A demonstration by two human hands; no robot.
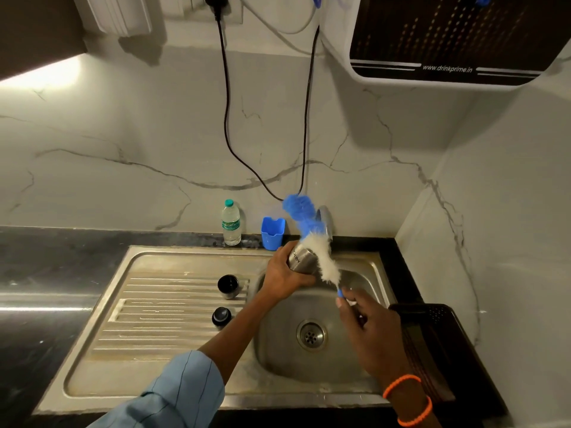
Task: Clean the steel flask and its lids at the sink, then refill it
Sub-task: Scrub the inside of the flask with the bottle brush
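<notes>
Nearest the camera, two orange bands [407, 400] are worn on the right wrist. The right hand [369, 329] is held over the sink basin [278, 350], above the drain [311, 334], with its grip clenched round the thin handle of a bottle brush [312, 239]; the blue handle end shows just past the fingertips. From that grip the brush rises up and away to the left, its white bristles against the open mouth of the steel flask [301, 260] and its blue bristle head blurred beyond, in front of the tap [324, 218].

The left hand [282, 274], reaching out of a light blue sleeve [173, 393], is grasping the flask round its body. The flask is held tilted above the far edge of the basin, just left of the right hand's grip and beyond it.

To the left of the flask grip, on the ribbed drainboard [148, 307], two lids stand apart: a black stopper [221, 316] nearer, and an upturned steel cup lid [228, 286] farther.

Beyond both grips, on the dark worktop [46, 273] against the marble wall, a blue cup [272, 232] and a clear water bottle [230, 222] are standing. A black rack [438, 341] is set to the right of the basin. A water purifier [448, 38] is mounted high on the wall.
</notes>
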